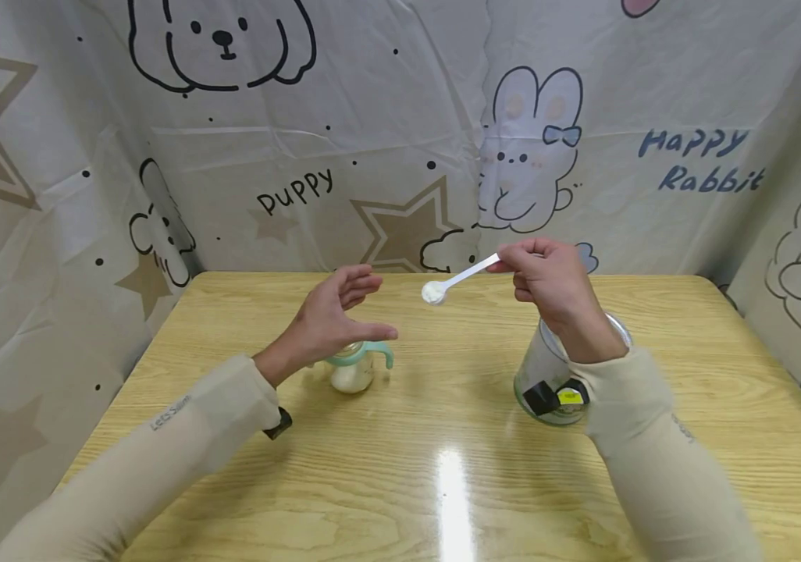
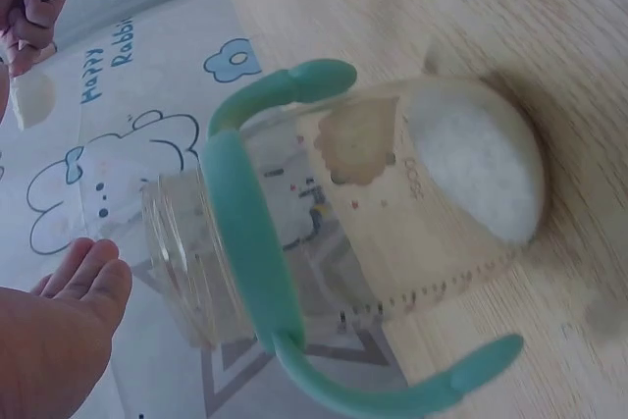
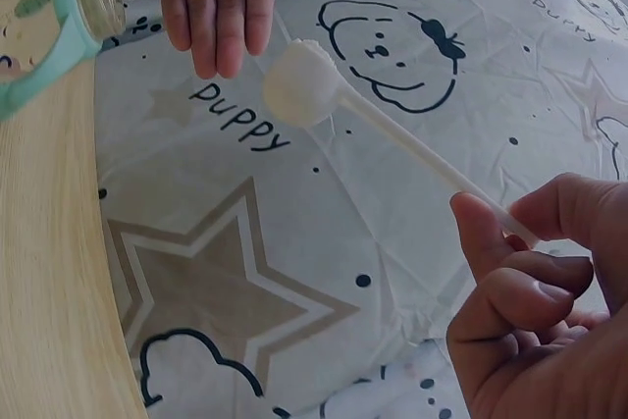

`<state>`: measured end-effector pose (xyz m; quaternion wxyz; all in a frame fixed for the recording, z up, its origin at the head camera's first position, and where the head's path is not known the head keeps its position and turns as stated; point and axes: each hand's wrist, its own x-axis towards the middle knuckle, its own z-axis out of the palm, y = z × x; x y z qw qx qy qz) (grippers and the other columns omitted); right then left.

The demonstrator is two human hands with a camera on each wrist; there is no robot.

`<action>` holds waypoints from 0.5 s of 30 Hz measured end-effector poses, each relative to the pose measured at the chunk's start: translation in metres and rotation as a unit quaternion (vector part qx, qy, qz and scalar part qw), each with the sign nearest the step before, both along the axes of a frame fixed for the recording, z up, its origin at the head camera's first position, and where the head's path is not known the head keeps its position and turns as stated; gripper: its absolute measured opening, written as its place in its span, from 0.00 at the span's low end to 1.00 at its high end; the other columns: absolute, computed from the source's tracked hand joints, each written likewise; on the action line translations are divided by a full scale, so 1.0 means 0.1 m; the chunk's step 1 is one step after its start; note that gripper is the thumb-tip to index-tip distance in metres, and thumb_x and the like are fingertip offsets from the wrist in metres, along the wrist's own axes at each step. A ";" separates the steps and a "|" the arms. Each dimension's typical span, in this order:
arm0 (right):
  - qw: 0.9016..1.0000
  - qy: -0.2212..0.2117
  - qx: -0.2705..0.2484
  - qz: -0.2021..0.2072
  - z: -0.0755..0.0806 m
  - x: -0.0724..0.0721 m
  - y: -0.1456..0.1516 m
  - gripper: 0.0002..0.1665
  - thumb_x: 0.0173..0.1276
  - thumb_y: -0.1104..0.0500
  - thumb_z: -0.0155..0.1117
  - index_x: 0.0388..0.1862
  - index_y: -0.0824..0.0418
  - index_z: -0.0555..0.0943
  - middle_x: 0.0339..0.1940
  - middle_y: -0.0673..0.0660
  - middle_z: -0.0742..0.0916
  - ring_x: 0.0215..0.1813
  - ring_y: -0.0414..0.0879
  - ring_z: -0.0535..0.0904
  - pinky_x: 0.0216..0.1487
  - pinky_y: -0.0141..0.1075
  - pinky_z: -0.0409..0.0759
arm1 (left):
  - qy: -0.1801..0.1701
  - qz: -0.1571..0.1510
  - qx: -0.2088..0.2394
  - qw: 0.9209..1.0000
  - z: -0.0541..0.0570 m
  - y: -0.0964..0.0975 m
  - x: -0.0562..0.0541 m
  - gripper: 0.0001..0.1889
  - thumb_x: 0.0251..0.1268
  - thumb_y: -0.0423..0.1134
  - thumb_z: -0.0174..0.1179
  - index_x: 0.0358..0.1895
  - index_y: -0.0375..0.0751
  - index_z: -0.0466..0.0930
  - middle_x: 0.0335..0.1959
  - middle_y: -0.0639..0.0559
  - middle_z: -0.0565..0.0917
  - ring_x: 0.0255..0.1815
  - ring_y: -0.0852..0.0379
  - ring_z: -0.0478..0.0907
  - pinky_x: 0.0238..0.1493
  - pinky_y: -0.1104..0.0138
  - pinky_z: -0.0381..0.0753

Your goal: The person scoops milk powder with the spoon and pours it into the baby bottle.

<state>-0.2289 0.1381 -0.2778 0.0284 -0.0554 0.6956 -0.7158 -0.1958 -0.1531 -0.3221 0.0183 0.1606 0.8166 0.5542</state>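
My right hand point(image 1: 555, 293) pinches the end of a white long-handled scoop point(image 1: 472, 271), whose bowl is heaped with white powder point(image 1: 433, 292). In the right wrist view, thumb and fingers grip the scoop's handle point(image 3: 412, 149). My left hand point(image 1: 326, 316) is held with straight, spread fingers above a clear baby bottle point(image 1: 353, 378), holding nothing. The bottle stands upright, without a lid, its green two-handled ring point(image 2: 250, 233) around the neck. White powder point(image 2: 476, 159) lies in its bottom, as the left wrist view shows.
A lidless clear canister point(image 1: 537, 367) stands at the right, partly behind my right wrist and its black wrist camera point(image 1: 541, 398). The wooden table point(image 1: 372, 484) ends at a cloth backdrop point(image 1: 386, 156) printed with puppies, rabbits and stars.
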 end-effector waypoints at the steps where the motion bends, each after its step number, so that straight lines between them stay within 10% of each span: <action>1: 1.000 -0.001 0.002 0.000 0.00 0.00 -0.02 0.09 0.73 0.65 0.59 0.31 0.61 0.79 0.23 0.48 0.88 0.17 0.35 0.60 0.17 0.24 0.59 | -0.002 0.000 0.000 1.000 0.00 -0.02 0.01 0.48 0.49 0.33 0.79 0.73 0.34 0.61 0.68 0.43 0.73 0.71 0.47 0.68 0.72 0.58 0.66; 15: 1.000 -0.020 0.014 0.017 -0.06 0.02 -0.30 0.07 0.74 0.64 0.58 0.33 0.62 0.78 0.24 0.47 0.87 0.18 0.36 0.60 0.18 0.25 0.60 | 0.014 0.022 -0.048 0.998 -0.03 -0.25 0.06 0.49 0.47 0.38 0.81 0.73 0.35 0.61 0.70 0.43 0.72 0.72 0.46 0.66 0.74 0.58 0.64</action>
